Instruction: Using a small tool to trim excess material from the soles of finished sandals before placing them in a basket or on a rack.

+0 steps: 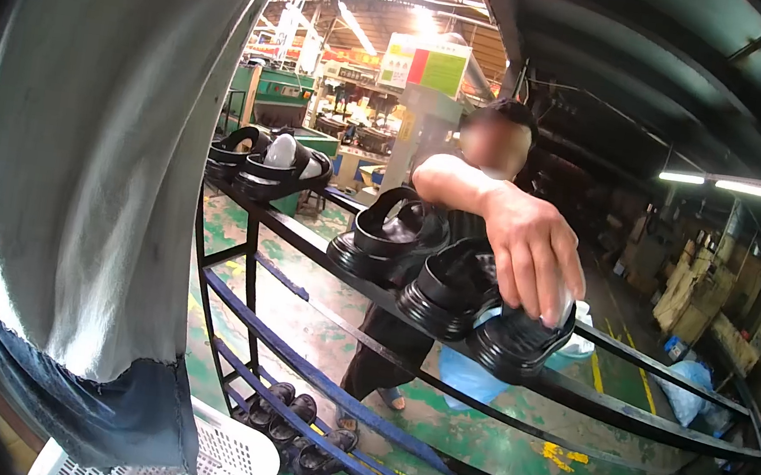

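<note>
Neither of my hands shows in the picture. A row of black sandals rests on the top of a dark metal rack (pixel 636 417). In the middle stand one sandal (pixel 377 249) and a second sandal (pixel 435 295) close beside it. Over a third sandal (pixel 519 350), to their right, a co-worker's hand (pixel 538 249) reaches down from across the rack. That hand's fingers point into the sandal, next to something pale that I cannot make out. Farther left sit more sandals, one of them (pixel 263 182) with a whitish filler inside.
Grey cloth (pixel 103 153) with a frayed dark blue lower edge (pixel 117 414) covers the left side. Below it stands a white perforated basket (pixel 226 458). Several dark shoes (pixel 285 417) lie low on the rack. A blue bag (pixel 468 379) is behind the rack, near the co-worker (pixel 395 345).
</note>
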Motion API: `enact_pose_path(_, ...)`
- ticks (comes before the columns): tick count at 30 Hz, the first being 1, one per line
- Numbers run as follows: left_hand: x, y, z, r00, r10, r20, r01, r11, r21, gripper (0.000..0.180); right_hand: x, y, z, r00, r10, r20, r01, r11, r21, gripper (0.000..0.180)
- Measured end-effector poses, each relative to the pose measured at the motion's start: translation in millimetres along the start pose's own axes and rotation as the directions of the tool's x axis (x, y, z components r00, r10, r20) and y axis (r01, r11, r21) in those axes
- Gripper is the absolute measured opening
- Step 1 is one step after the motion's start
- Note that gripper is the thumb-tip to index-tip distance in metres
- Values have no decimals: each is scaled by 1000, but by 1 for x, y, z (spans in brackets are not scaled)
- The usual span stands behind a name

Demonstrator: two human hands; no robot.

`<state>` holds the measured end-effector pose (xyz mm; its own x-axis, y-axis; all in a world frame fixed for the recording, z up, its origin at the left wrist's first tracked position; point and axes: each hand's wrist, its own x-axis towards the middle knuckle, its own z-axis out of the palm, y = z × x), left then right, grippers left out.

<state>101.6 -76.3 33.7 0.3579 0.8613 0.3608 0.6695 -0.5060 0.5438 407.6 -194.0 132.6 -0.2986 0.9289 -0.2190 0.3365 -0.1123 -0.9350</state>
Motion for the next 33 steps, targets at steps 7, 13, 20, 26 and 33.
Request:
enact_pose_path(7, -12, -2, 18, 996, 65, 66, -69, 996, 59, 50, 2, 31, 6, 978, -206, 24, 198, 961, 194, 39)
enact_pose_path(13, 27, 58, -29, 988, 125, 93, -135, 984, 115, 54, -7, 43, 2, 984, -179, -1, 177, 972, 152, 37)
enact_pose_path(20, 130, 127, -80, 884, 89, -458, -197, 961, -194, 74, -18, 28, -5, 990, -136, -28, 138, 982, 128, 44)
enact_pose_path(26, 216, 170, -119, 696, 313, -646, -453, 890, -57, 71, -22, 10, -4, 990, -107, -91, 113, 991, 72, 48)
enact_pose_path(33, 250, 174, -113, 607, 369, -704, -551, 834, -38, 76, -21, 18, -9, 984, -132, -122, 152, 974, 170, 50)
